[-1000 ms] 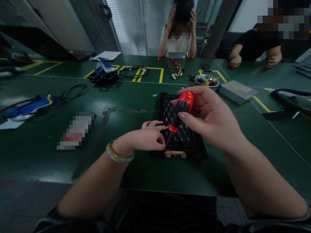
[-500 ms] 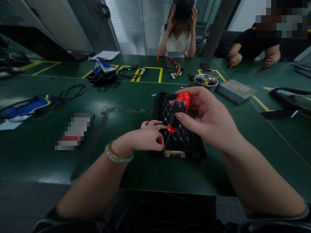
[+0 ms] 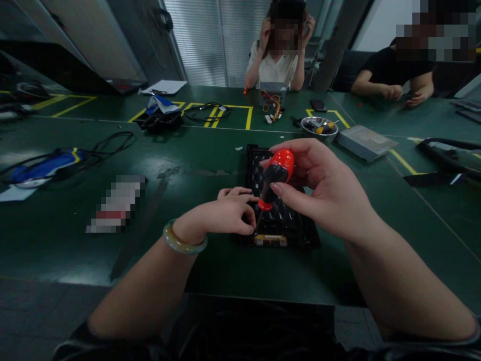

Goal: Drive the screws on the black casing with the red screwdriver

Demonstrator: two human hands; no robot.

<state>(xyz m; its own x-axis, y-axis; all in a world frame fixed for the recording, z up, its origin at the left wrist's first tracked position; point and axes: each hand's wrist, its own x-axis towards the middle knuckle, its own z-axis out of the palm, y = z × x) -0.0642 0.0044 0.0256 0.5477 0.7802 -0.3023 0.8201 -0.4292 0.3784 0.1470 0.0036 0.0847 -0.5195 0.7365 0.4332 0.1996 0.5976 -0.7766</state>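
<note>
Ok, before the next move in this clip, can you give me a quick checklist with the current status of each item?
1. Right hand grips the screwdriver by its handle: ok.
2. Left hand is at the left side of the black panel: ok.
3. Shaft stands upright: not ok, it is tilted in the view.
4. Left fingers are well away from the shaft's lower end: not ok, they are right beside it.
5. Tip is seated: cannot tell, too small to make out.
6. Metal bowl is apart from the black panel: ok.
</note>
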